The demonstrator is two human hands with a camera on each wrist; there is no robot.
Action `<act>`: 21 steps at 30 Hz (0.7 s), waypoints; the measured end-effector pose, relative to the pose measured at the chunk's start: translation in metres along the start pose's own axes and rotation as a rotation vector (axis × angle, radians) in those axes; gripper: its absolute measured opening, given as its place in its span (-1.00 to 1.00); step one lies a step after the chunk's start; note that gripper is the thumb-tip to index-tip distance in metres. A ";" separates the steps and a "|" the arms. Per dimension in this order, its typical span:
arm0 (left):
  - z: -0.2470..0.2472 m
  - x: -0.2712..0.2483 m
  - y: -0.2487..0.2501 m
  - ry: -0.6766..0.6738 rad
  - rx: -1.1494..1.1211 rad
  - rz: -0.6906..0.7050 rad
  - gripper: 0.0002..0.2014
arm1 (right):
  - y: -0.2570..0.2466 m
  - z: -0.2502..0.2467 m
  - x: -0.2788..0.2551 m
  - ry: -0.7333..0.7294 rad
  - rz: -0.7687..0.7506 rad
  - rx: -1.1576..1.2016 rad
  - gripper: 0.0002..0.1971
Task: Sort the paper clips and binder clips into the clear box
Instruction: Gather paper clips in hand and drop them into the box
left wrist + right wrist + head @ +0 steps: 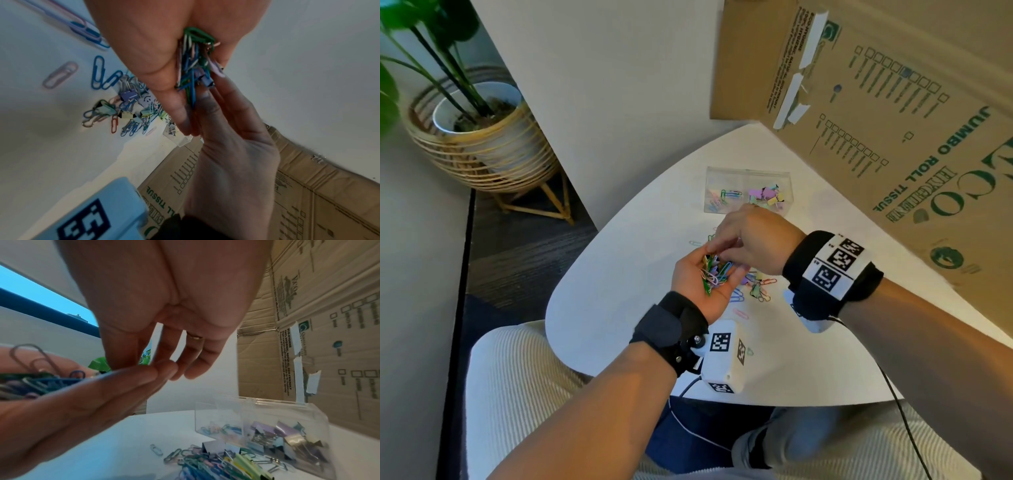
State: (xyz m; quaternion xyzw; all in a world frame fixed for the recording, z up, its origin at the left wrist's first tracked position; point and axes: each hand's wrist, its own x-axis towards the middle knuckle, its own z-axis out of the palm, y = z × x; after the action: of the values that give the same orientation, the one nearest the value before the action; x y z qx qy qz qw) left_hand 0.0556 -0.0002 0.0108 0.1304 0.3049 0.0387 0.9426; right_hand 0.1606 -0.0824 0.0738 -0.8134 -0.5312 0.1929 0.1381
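Cupped palm-up nearest the camera, the left hand holds a bundle of paper clips, and the right hand reaches down into it from the clear box side, fingertips narrowed at the bundle, though I cannot tell if they pinch a clip. Beyond both hands stands the clear box, nearer the right hand; its left compartment holds paper clips, its right one binder clips. Between box and hands, a loose pile lies unsorted on the white table.
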 end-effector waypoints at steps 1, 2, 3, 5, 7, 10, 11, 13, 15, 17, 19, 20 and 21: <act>-0.001 0.000 0.000 -0.002 -0.010 -0.007 -0.71 | 0.001 0.002 0.000 0.017 -0.005 -0.021 -0.80; -0.002 -0.001 0.000 -0.005 -0.018 -0.015 -0.71 | 0.001 0.004 -0.001 0.028 -0.003 -0.029 -0.81; -0.002 -0.001 0.000 -0.010 -0.026 -0.020 -0.71 | 0.001 0.005 -0.002 0.038 0.001 -0.018 -0.83; -0.001 -0.003 0.001 -0.030 -0.053 -0.027 -0.67 | 0.002 0.005 -0.004 0.070 0.002 0.035 -0.86; 0.000 -0.004 0.004 -0.050 -0.087 -0.029 -0.64 | 0.003 0.003 -0.007 0.138 0.013 0.117 -0.88; 0.001 -0.002 0.008 -0.051 -0.096 -0.027 -0.61 | 0.007 -0.003 -0.013 0.298 0.130 0.376 -0.87; 0.000 -0.002 0.009 -0.056 -0.093 -0.030 -0.60 | 0.013 -0.002 -0.015 0.360 0.186 0.449 -0.85; -0.003 -0.001 0.010 -0.054 -0.098 -0.041 -0.58 | 0.029 -0.001 -0.014 0.482 0.323 0.573 -0.83; -0.006 0.001 0.008 -0.051 -0.098 -0.057 -0.54 | 0.047 0.003 -0.011 0.539 0.487 0.648 -0.82; -0.008 0.001 0.004 -0.050 -0.079 -0.078 -0.53 | 0.061 0.006 -0.003 0.560 0.631 0.691 -0.85; -0.008 0.001 0.000 -0.048 -0.054 -0.089 -0.53 | 0.068 0.003 0.006 0.620 0.704 0.699 -0.89; -0.008 0.002 -0.002 -0.044 -0.038 -0.091 -0.54 | 0.070 0.000 0.010 0.660 0.715 0.699 -0.89; -0.007 0.002 -0.002 -0.038 -0.023 -0.092 -0.53 | 0.070 -0.005 0.014 0.699 0.702 0.712 -0.88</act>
State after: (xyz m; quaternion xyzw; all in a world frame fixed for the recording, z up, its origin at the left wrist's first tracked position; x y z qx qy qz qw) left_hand 0.0527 -0.0007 0.0035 0.1062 0.2919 -0.0036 0.9505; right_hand 0.2242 -0.0977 0.0460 -0.8590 -0.0573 0.1141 0.4958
